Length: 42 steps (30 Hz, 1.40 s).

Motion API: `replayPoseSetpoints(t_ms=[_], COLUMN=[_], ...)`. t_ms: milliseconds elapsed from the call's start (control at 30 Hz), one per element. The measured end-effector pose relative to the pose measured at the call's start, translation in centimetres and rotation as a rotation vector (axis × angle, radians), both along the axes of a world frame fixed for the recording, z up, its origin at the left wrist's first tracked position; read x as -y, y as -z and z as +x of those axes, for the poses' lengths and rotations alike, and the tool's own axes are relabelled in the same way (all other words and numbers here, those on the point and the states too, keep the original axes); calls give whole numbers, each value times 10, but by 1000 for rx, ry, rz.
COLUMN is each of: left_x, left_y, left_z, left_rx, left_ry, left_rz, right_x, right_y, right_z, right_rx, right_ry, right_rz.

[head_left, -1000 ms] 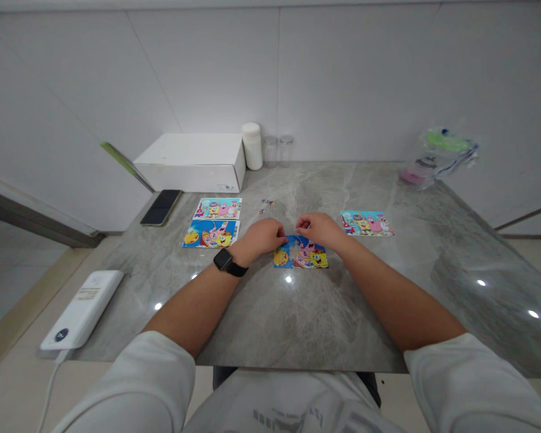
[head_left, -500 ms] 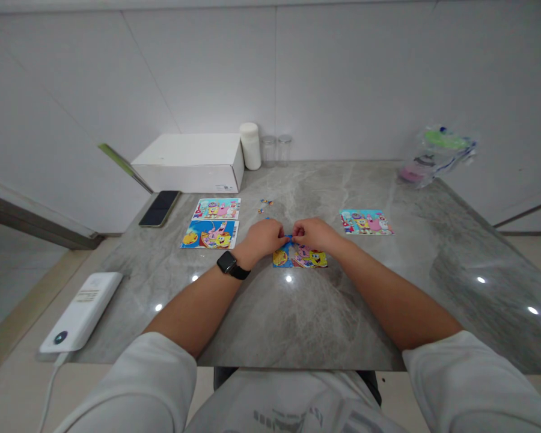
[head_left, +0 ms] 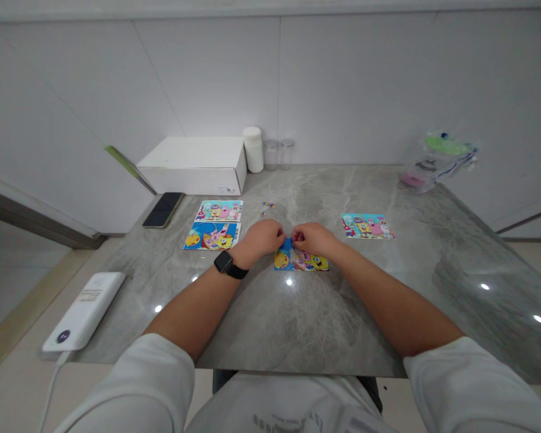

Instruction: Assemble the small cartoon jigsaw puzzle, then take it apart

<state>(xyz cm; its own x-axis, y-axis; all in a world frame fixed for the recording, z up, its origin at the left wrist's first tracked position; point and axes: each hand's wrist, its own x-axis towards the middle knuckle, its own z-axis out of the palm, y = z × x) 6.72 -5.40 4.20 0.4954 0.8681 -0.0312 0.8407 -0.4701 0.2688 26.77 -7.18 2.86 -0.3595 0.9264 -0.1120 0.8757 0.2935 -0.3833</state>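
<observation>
A puzzle [head_left: 300,261] is lying flat on the grey table [head_left: 270,328], and the person's left hand [head_left: 265,236] is resting by its far left corner while the right hand [head_left: 315,238] is bending over its far edge. In each hand the thumb and fingers are lying close together, but whether they are pinching a piece, one cannot tell. Behind the puzzle some small pieces [head_left: 269,205] are lying loose, to its left two picture cards [head_left: 211,236] are lying together, and to its right, farther back, a single card [head_left: 368,226] is lying.
</observation>
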Motion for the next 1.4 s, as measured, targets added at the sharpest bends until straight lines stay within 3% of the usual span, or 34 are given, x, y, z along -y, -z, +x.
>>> replayPoseSetpoints(t_ms=[200, 367, 567, 700, 933, 1133, 1400], left_x=[-37, -57, -57, -61, -65, -67, -59], left_y=[-22, -34, -37, -38, -39, -27, 16], left_z=[-47, -85, -91, -97, -115, -102, -67], left_rx=[218, 442, 510, 523, 573, 538, 290], left_ry=[-191, -350, -392, -374, -455, -374, -115], left_rz=[113, 261, 328, 348, 379, 326, 206], right_x=[-6, -25, -46, -52, -52, -51, -46], right_y=[-7, 1, 28, 36, 39, 39, 36], right_z=[5, 30, 60, 67, 64, 59, 56], right_rx=[-142, -321, -423, -473, -474, -446, -441], right_ry=[86, 281, 391, 454, 450, 489, 471], right_rz=[141, 334, 520, 499, 454, 456, 427])
